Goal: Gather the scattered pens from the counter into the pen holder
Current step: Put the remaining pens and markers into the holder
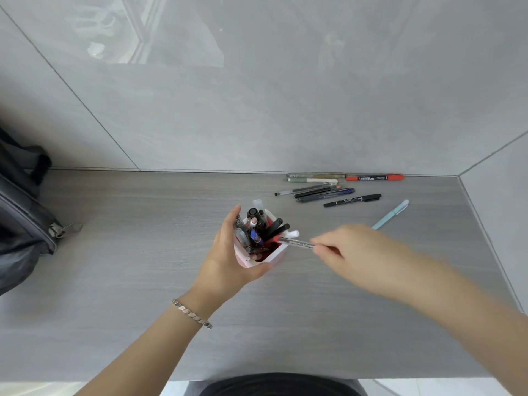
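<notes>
Left hand (228, 252) clasping holder (274, 254), mid-counter. Right hand (351, 250) pinching clear pen (297, 243), long axis near level, red tip over holder mouth; needs tipping upright to drop in.

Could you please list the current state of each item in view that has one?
White plastic pen holder: nearly full, gripped by left hand.
Clear red-capped pen: held by right hand, tip at holder.
Light blue pen: lying loose.
Grey backpack: slumped, zipper shut.

Bare forearms, no sleeves; a silver link bracelet (192, 313) circles the left wrist.
</notes>
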